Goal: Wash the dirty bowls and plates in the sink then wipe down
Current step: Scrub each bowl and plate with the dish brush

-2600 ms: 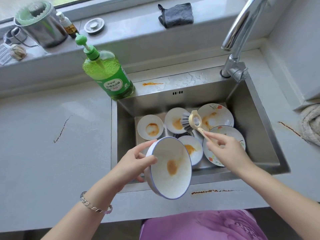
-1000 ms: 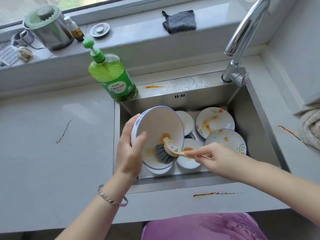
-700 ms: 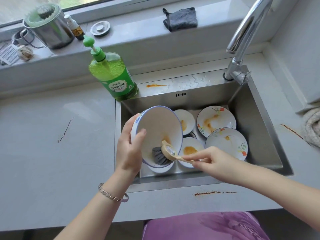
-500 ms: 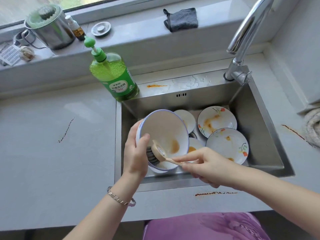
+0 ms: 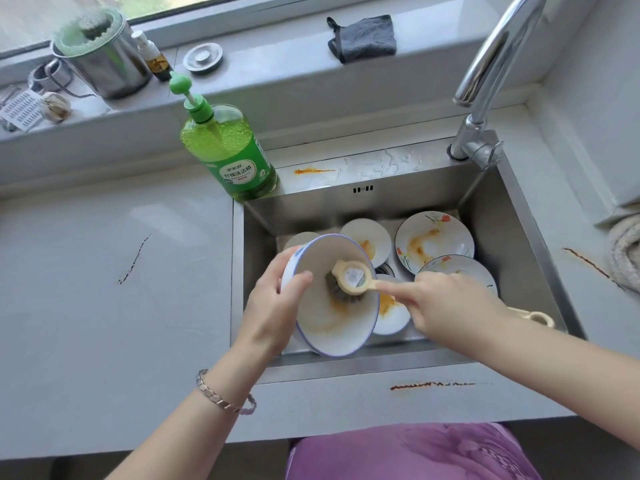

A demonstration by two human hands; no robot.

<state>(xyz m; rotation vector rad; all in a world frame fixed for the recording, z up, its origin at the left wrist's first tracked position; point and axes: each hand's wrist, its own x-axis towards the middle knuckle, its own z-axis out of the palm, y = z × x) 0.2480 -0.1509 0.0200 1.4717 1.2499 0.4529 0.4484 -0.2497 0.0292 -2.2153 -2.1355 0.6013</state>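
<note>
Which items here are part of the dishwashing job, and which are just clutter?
In the job:
- left hand gripping blue-rimmed bowl
- right hand holding brush
- stained plates in sink
- soap bottle, faucet
- grey cloth, likely for wiping; counter stain

Lying about:
- metal pot
- small bottle
- metal plug
- garlic bulb
- pale towel

I'm reaching both bare forearms in from the near edge. My left hand is gripping the bowl, thumb lying over its rim. My right hand is curling round the brush handle, knuckles up.
</note>
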